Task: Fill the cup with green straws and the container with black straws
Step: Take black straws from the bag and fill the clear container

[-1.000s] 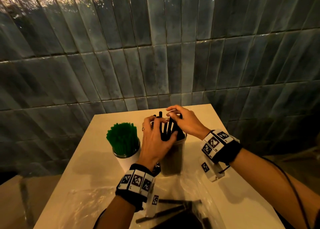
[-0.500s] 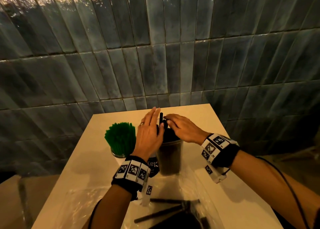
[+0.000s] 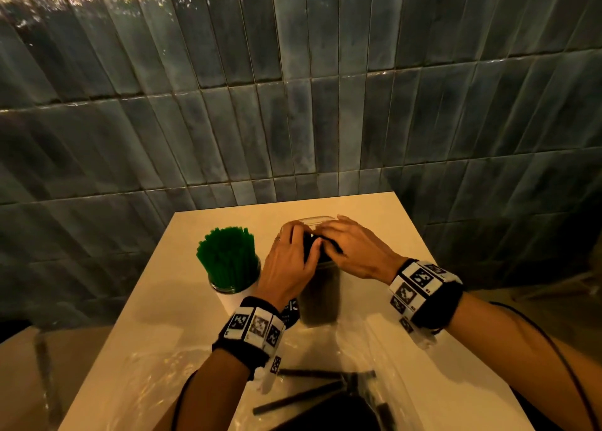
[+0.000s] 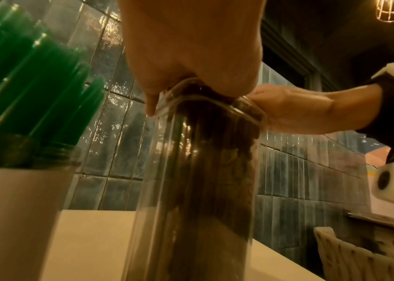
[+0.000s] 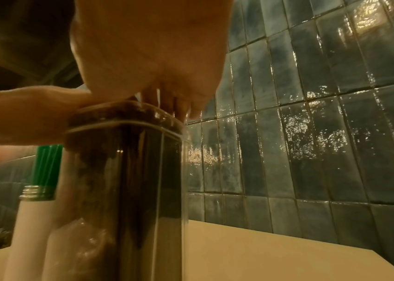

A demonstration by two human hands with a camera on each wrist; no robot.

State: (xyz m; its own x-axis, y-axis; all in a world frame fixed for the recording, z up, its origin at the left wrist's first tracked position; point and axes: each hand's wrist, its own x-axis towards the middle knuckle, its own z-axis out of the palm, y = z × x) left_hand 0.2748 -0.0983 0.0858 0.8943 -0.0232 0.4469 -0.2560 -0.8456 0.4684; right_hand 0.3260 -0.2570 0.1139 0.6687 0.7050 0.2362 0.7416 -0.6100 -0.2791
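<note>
A white cup (image 3: 235, 297) packed with green straws (image 3: 228, 257) stands left of a tall clear container (image 3: 321, 303) full of black straws (image 3: 311, 247). Both hands lie over the container's mouth. My left hand (image 3: 286, 267) covers the near left of the top, palm on the straw ends (image 4: 205, 89). My right hand (image 3: 355, 254) covers the right side, fingers reaching over the far rim (image 5: 179, 108). Neither hand grips anything. The wrist views show the container (image 4: 191, 190) (image 5: 124, 190) from low down, with the cup (image 4: 11, 209) (image 5: 30, 228) beside it.
Loose black straws (image 3: 309, 373) lie on a crumpled clear plastic bag (image 3: 156, 375) at the near edge of the white table (image 3: 391, 222). A tiled wall (image 3: 293, 121) stands right behind the table. A dark round label (image 3: 291, 313) lies by the container's foot.
Black straws that stuck up above the container's rim have sunk level with it. Both hands went from fingering single straws to lying flat over the top.
</note>
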